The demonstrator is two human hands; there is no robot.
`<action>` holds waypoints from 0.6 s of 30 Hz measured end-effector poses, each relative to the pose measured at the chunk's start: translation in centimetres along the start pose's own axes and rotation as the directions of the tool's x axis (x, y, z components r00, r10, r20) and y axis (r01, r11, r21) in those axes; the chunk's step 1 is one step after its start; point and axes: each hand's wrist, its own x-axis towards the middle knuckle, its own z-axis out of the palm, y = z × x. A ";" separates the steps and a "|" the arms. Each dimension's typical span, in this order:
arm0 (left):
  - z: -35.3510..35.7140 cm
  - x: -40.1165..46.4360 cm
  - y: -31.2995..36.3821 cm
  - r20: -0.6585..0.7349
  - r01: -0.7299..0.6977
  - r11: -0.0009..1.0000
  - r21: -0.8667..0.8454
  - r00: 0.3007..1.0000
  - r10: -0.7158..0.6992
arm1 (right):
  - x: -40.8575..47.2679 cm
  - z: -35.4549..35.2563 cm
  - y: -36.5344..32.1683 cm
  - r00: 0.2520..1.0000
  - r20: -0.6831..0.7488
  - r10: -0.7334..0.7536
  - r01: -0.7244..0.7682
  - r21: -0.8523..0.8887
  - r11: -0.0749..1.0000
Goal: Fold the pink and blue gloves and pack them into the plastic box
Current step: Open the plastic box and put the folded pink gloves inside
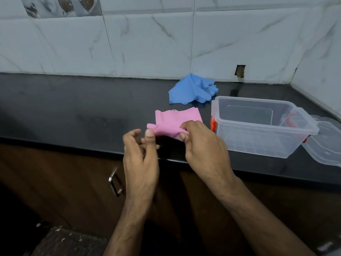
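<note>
A person stands at a dark bench [73, 111] with both hands on a pink glove [172, 121]. The plastic box [258, 143] is the landmark: clear, open and empty, sitting on the bench. The pink glove is held just left of the box, partly folded into a thick pad. The right hand [204, 145] pinches the glove's near edge between thumb and fingers. The left hand [140, 150] pinches the glove's left corner with thumb and fingertips, its other fingers loosely curled. The blue glove [190, 90] lies behind the box to its left, near the tiled wall, loosely heaped. The box's clear lid [326, 152] rests against its right side. To fold well, the person should probably keep both pinches firm, bring the edges level, and press the fold flat so it fits inside the box.
</note>
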 end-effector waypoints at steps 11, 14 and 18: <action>-1.7 0.1 4.0 0.744 0.768 0.032 -0.640 0.630 -0.221 | 1.1 -5.3 -2.2 0.995 0.103 -0.018 0.001 0.158 0.987; -2.2 1.4 4.4 0.767 0.762 -0.111 -0.638 0.618 -0.172 | 0.8 -7.2 -2.0 0.990 0.105 -0.097 0.078 0.166 0.983; -2.2 1.9 4.9 0.788 0.770 -0.167 -0.615 0.599 -0.140 | 0.5 -9.9 -1.4 0.963 0.125 -0.237 0.218 0.148 0.965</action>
